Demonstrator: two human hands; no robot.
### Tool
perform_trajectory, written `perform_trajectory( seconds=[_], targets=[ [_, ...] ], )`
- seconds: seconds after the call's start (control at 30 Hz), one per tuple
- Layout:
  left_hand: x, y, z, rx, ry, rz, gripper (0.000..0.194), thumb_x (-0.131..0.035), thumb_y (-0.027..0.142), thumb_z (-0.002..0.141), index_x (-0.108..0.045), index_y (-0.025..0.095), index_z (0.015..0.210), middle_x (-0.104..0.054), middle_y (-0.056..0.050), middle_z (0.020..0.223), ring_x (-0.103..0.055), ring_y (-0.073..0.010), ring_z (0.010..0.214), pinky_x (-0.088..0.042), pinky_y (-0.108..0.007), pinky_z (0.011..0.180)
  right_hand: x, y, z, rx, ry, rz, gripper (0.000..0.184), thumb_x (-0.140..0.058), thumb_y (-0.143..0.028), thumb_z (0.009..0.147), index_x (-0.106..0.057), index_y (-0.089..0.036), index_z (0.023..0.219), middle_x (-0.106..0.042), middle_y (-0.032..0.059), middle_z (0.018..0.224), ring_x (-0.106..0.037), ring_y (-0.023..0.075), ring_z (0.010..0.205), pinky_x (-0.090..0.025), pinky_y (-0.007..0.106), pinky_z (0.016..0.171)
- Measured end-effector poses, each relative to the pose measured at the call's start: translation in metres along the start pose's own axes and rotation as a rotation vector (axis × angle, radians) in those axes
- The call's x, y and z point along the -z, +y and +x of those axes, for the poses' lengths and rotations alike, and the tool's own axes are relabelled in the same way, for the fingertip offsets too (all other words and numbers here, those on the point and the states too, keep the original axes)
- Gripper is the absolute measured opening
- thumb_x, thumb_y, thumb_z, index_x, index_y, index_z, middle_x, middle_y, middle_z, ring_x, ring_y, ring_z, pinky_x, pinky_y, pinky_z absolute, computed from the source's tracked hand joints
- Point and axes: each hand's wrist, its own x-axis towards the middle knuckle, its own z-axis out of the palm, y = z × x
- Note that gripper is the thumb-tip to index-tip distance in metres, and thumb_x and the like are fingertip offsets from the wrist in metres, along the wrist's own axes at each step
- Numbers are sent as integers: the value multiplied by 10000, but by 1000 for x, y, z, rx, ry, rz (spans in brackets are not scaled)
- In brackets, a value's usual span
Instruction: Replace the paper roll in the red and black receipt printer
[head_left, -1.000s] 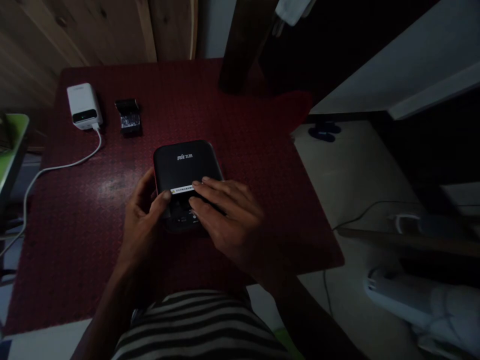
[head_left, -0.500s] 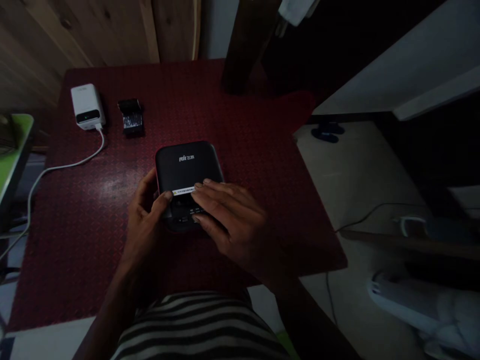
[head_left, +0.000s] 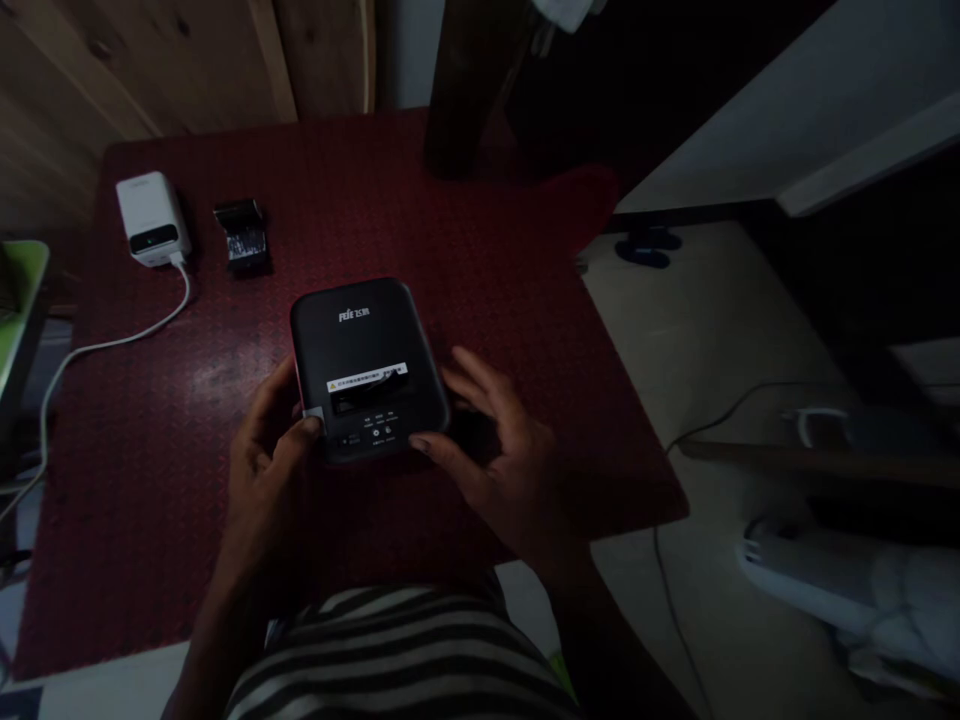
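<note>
Thumb and fingers of your left hand (head_left: 266, 470) hold the near left corner and side of the black device (head_left: 352, 345). Your right hand (head_left: 502, 450) is open and curved round the opposite side, its thumb at the near right corner and its fingers along the edge. Your hands are apart, with the device between them.

Half a second ago your right hand lay across the top, over part of the label (head_left: 366, 378) and the panel. Now it has come off to the right, so you can see the whole white label, the dark slot (head_left: 371, 397) just under it and the small printed marks (head_left: 379, 430) nearer you. Your left thumb has slid from beside the label down to the corner, and a small grey patch (head_left: 311, 412) shows there.

The device is at the near middle of the red worktop (head_left: 465, 270); you cannot tell whether its underside touches. Beyond it, to the left, lie the open black case (head_left: 245, 238) and, further left, the white box (head_left: 154, 220) with its cable (head_left: 124, 341) still plugged in. Past the worktop's right side, dark slippers (head_left: 646, 247) lie on the floor (head_left: 697, 320).
</note>
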Motion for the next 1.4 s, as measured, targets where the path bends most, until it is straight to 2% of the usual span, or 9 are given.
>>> perform_trajectory(
  seconds=[0.17, 0.37, 0.63, 0.8, 0.93, 1.0, 1.07, 1.2, 1.4],
  targets=[
    [-1, 2, -2, -31, -12, 62, 461, -805, 370, 1010, -811, 394, 1470, -772, -22, 1563, -688, -347, 1520, -579, -494, 1272, 3, 2, 2, -6, -26, -2, 769, -876, -547, 1025, -558, -315, 1685, -821, 129, 1512, -855, 323, 1287, -733, 523, 1073],
    [-5, 7, -4, 34, 20, 18, 501, -828, 360, 975, -802, 359, 1475, -785, -36, 1538, -728, -327, 1454, -622, -444, 1188, 2, 4, 0, -38, -15, 6, 789, -893, -556, 1006, -563, -335, 1688, -823, 125, 1510, -861, 332, 1269, -731, 539, 1083],
    [-7, 4, -3, 30, 44, 43, 482, -792, 326, 996, -794, 366, 1477, -746, -34, 1597, -699, -315, 1491, -593, -426, 1212, -8, 9, -1, -72, 36, 180, 839, -951, -537, 963, -562, -279, 1660, -783, 183, 1559, -812, 340, 1378, -710, 550, 1136],
    [-6, -7, -3, -34, -9, -10, 511, -757, 329, 1035, -758, 387, 1543, -716, -28, 1645, -647, -323, 1560, -542, -455, 1278, -1, 3, 1, -7, 13, 115, 726, -917, -503, 1004, -606, -286, 1623, -802, 153, 1535, -826, 327, 1346, -714, 540, 1122],
    [-4, -14, -1, -74, -25, -51, 500, -798, 368, 1027, -777, 381, 1527, -740, -35, 1612, -669, -331, 1531, -569, -448, 1236, 9, -10, 23, 217, 28, -72, 441, -816, -314, 1096, -710, -270, 1522, -826, 111, 1494, -799, 292, 1382, -673, 502, 1181],
    [-4, -18, 0, -130, -18, -45, 489, -804, 395, 1026, -790, 357, 1513, -759, -47, 1582, -707, -328, 1474, -604, -430, 1177, 7, -19, 45, 355, -37, -186, 276, -674, -161, 1148, -787, -236, 1389, -844, 100, 1448, -798, 263, 1354, -643, 472, 1201],
    [-3, -23, 2, -198, -19, -41, 492, -799, 433, 1036, -790, 339, 1519, -766, -56, 1568, -722, -322, 1446, -608, -420, 1167, -2, -29, 71, 432, -210, -317, 303, -582, -60, 1146, -829, -193, 1260, -867, 110, 1359, -815, 256, 1253, -642, 444, 1147],
    [-3, -28, 3, -243, -50, -60, 506, -782, 446, 1062, -761, 351, 1559, -756, -58, 1589, -707, -318, 1476, -591, -442, 1215, -27, -55, 113, 328, -619, -644, 323, -531, -53, 1155, -826, -130, 1259, -857, 160, 1258, -794, 298, 1197, -619, 436, 1047],
    [-3, -24, 2, -228, -57, -36, 540, -772, 462, 1071, -725, 322, 1590, -744, -84, 1606, -721, -331, 1472, -617, -465, 1196, -45, -71, 128, 260, -737, -839, 494, -399, -7, 1140, -762, -176, 1430, -792, 175, 1467, -804, 302, 1243, -634, 420, 1033]
  ],
)
